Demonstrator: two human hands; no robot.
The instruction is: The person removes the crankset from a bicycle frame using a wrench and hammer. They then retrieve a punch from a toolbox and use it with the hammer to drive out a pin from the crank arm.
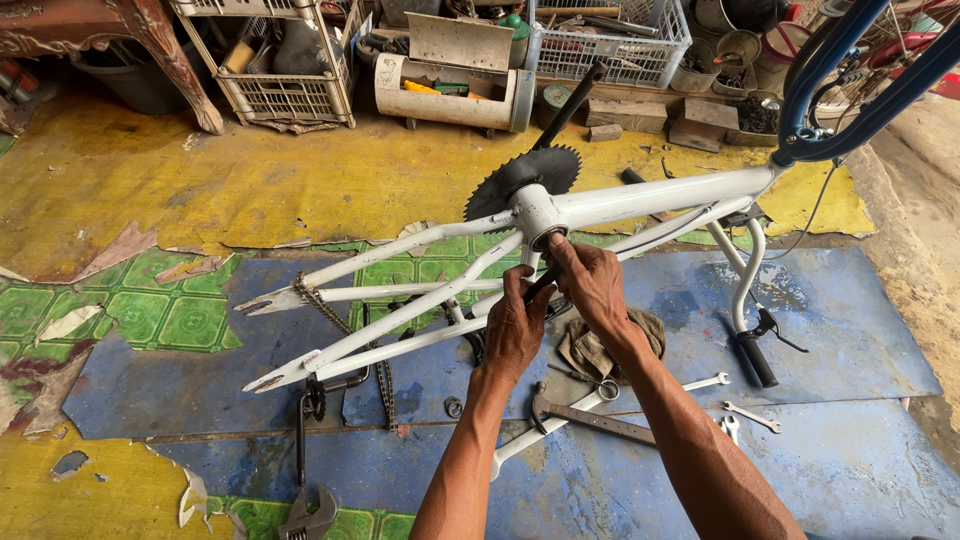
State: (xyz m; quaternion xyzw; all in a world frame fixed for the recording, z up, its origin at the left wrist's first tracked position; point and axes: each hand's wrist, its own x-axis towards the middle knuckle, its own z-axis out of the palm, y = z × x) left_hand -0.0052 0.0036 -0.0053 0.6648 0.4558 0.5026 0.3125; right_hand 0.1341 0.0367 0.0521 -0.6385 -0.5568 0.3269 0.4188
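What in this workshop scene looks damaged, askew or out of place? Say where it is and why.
The floor covering is torn and peeling, with loose flakes at left. The white bicycle frame lies wheel-less on its side, its chain hanging slack off the toothed chainring. Both hands work at its bottom bracket. A hammer and spanners lie scattered.

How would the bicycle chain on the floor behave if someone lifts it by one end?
The bicycle chain lies curved under the white frame, so it would probably hang limp and swing. It looks metal, so likely heavy for its size. It appears dark and rusty, perhaps greasy and slippery.
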